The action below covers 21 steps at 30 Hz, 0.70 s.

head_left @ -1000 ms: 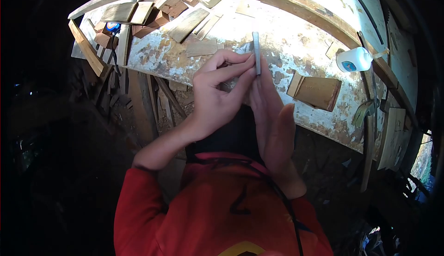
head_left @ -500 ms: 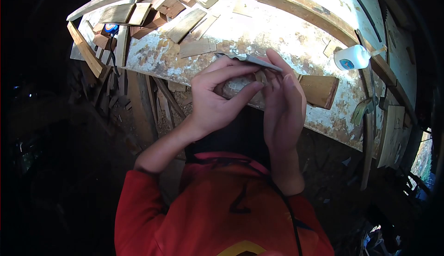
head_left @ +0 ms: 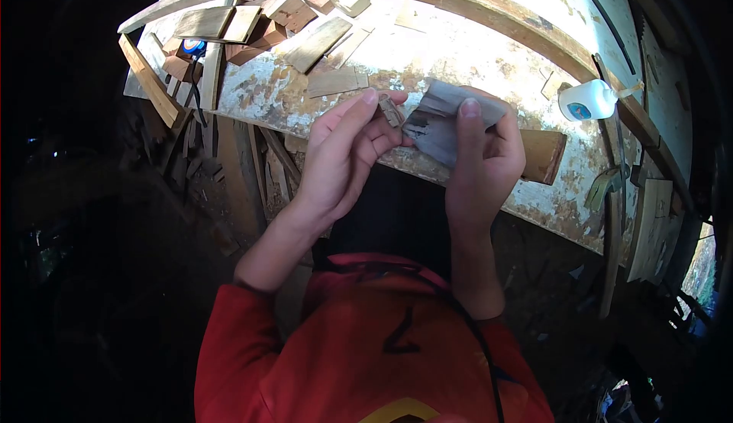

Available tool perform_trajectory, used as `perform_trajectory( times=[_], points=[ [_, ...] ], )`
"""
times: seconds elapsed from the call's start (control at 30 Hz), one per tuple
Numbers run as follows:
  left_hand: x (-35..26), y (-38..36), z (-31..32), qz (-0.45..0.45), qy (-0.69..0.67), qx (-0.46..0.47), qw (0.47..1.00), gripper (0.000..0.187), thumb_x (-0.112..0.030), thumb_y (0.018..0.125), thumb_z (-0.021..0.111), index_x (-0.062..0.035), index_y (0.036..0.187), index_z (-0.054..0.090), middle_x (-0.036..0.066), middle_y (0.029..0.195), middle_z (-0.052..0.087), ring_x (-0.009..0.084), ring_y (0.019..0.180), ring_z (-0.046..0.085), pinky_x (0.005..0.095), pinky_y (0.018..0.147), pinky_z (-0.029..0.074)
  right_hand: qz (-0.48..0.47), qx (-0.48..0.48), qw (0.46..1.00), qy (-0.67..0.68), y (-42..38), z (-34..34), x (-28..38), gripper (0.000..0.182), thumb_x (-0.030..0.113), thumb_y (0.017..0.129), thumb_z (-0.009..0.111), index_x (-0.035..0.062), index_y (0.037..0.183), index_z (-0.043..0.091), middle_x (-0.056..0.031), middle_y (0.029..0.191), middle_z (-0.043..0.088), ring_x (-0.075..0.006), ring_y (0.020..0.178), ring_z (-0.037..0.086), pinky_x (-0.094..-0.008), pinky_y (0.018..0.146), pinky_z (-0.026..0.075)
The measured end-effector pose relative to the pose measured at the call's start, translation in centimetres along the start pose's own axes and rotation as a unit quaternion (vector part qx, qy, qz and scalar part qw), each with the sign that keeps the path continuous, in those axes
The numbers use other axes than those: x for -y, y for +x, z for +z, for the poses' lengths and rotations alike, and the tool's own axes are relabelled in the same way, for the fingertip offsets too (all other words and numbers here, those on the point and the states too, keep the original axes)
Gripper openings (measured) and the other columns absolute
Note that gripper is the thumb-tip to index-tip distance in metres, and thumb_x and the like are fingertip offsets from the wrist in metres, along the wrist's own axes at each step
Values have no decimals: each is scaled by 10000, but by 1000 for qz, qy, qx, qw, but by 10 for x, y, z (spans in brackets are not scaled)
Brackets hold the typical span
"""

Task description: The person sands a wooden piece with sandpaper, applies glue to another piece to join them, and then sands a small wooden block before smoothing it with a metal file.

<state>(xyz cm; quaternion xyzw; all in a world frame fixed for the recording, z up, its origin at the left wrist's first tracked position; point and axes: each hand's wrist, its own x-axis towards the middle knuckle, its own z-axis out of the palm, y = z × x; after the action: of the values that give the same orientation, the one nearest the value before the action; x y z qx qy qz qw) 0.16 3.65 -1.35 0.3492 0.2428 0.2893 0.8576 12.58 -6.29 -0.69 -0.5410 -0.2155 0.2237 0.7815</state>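
What R hand [head_left: 482, 162] grips: gry sheet [head_left: 444, 121].

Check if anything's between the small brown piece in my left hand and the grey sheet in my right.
Nothing visible stands between the small brown piece in your left hand and the grey sheet in your right hand; they're close together.

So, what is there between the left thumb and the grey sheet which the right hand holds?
In the head view, a small brownish piece, held in the left hand, lies between its thumb and the grey sheet in the right hand.
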Motion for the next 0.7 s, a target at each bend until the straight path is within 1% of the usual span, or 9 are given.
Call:
perform_trajectory(
  times=[0.07,0.1,0.2,0.3,0.4,0.47,0.5,0.6,0.7],
  points=[
    [2,0,0,-5,3,-22,1000,301,-229,1124,574,40,1210,678,118,1123,743,161,928,728,382,892,630,-8,-3,1000,-8,-3,-1,-6,193,146,1102,610,-33,1171,625,-78,1032,717,-71,914,658,-241,784,536],
    [3,0,-1,-13,1,-13,1000,283,-216,1118,587,39,1204,677,120,1118,742,164,913,734,383,882,638,-13,-5,1000,-12,-4,-1,-8,219,181,1111,605,-23,1188,626,-73,1034,723,-68,896,662,-237,772,533],
    [9,1,-5,-18,3,-2,1000,240,-167,1094,626,41,1205,672,124,1090,740,177,872,754,377,857,659,-21,-40,999,-12,-3,5,-9,121,86,1090,606,-31,1115,585,-84,1017,701,-89,955,665,-248,803,545],
    [11,0,-3,5,38,-27,999,242,-103,1066,660,57,1247,661,121,1043,739,196,853,772,361,846,667,-49,-62,997,8,-1,10,-11,154,85,1074,633,-50,1143,606,-88,1017,712,-91,948,669,-248,796,541],
    [3,-2,5,12,84,-43,995,289,-55,1046,674,72,1303,641,119,1015,738,211,872,782,342,840,664,25,3,999,-42,-6,2,-7,205,69,1047,664,-75,1193,647,-91,1040,727,-92,955,667,-251,795,541],
    [1,-2,2,26,112,-48,992,346,-27,1036,676,77,1361,618,120,1018,739,209,881,782,318,834,655,30,24,998,-43,-6,0,-12,216,54,1028,681,-73,1202,687,-93,1062,737,-94,960,670,-254,799,544],
    [0,-3,3,59,152,-49,985,346,-9,1027,681,74,1358,628,123,1029,738,205,888,781,308,828,649,34,35,998,-44,-7,-1,-13,223,46,1018,690,-73,1207,707,-94,1072,742,-96,962,672,-255,802,545],
    [1,-5,6,158,270,-54,948,338,40,996,700,65,1331,671,131,1059,735,190,899,774,282,809,633,2,52,993,-102,-10,3,-12,244,56,1025,693,-72,1227,741,-77,1082,751,-116,997,676,-268,903,532],
    [7,-4,7,238,386,-60,889,302,68,953,731,52,1254,734,132,1070,732,169,887,763,271,790,617,-46,38,996,-72,-11,9,-18,169,-13,1006,681,-66,1149,754,-88,1035,728,-103,916,678,-249,784,542]
  ],
)
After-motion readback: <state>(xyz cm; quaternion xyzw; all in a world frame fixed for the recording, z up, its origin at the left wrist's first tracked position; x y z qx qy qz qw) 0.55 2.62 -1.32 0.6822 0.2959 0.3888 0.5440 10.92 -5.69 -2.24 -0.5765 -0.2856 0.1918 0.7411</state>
